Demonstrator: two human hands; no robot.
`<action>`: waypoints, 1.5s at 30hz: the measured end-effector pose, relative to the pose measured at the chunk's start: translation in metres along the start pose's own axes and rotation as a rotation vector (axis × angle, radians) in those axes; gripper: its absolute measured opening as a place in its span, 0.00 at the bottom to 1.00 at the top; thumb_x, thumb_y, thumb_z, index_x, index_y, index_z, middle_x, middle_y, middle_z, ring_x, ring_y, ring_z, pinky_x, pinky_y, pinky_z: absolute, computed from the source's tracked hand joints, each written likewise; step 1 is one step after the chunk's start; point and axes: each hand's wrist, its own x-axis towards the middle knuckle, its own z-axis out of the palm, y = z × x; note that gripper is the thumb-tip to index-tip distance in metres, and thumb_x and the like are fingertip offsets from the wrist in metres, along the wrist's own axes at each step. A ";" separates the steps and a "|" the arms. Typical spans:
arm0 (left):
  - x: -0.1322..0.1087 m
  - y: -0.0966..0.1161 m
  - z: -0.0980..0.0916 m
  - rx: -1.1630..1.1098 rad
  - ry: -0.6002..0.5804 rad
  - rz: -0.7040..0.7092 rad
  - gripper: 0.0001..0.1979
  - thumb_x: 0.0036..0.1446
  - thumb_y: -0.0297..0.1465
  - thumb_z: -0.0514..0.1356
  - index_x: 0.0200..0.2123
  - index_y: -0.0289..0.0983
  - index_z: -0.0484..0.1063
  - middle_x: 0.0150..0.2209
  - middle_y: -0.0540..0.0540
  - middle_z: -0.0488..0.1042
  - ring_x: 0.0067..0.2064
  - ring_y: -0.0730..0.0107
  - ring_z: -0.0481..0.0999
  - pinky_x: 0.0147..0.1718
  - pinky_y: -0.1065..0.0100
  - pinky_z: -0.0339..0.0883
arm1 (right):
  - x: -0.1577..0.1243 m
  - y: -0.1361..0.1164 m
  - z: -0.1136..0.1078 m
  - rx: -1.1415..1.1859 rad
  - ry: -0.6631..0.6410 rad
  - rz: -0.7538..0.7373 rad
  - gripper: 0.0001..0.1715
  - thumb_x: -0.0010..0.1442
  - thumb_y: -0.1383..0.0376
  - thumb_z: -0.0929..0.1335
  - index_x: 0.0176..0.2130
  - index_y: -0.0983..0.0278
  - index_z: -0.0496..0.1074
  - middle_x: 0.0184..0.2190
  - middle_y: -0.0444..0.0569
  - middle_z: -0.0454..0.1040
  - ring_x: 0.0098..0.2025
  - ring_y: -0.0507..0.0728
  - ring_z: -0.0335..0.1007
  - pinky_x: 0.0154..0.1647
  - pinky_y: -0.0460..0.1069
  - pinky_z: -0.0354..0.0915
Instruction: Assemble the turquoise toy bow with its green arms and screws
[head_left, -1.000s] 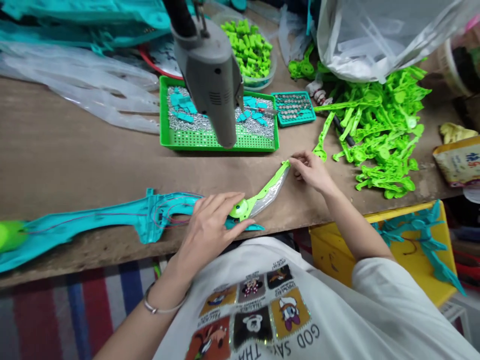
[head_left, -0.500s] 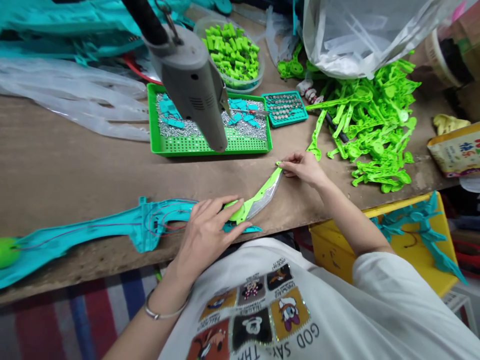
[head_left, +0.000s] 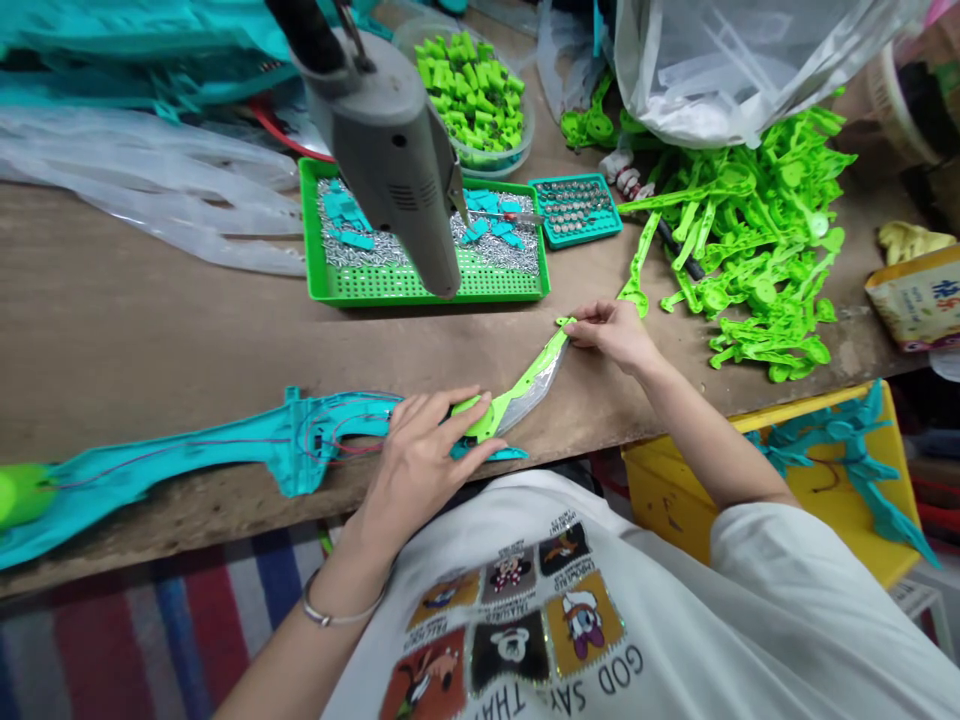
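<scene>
A curved lime-green plastic piece (head_left: 536,372) with a clear plastic blade-shaped strip (head_left: 529,402) along its lower edge stretches between my hands. My right hand (head_left: 616,335) pinches its upper end between thumb and fingers. Over its lower end lies my left hand (head_left: 427,440), thumb on one side and fingers on the other. Beneath the left hand runs a long turquoise toy sword-like shell (head_left: 225,440), its inner side up, with thin red wires along it. The left hand hides part of this shell and where the green piece meets it.
A grey electric screwdriver (head_left: 409,190) hangs over a green tray (head_left: 427,290) of screws and turquoise bits. Behind are a tub of green parts (head_left: 480,100) and a turquoise button-cell tray (head_left: 577,225). Green arms (head_left: 780,250) pile at right, above a yellow bin (head_left: 667,490).
The view has shifted slightly, so the bench things appear a little farther right and higher. Both hands keep their hold on the green piece, with almost no movement.
</scene>
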 end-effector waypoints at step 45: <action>0.029 -0.016 -0.029 0.040 -0.318 -0.069 0.41 0.60 0.54 0.64 0.67 0.36 0.63 0.56 0.33 0.75 0.56 0.44 0.76 0.52 0.51 0.70 | -0.106 0.037 0.097 0.520 -0.055 0.123 0.27 0.39 0.58 0.83 0.36 0.60 0.74 0.34 0.42 0.84 0.36 0.55 0.81 0.46 0.53 0.80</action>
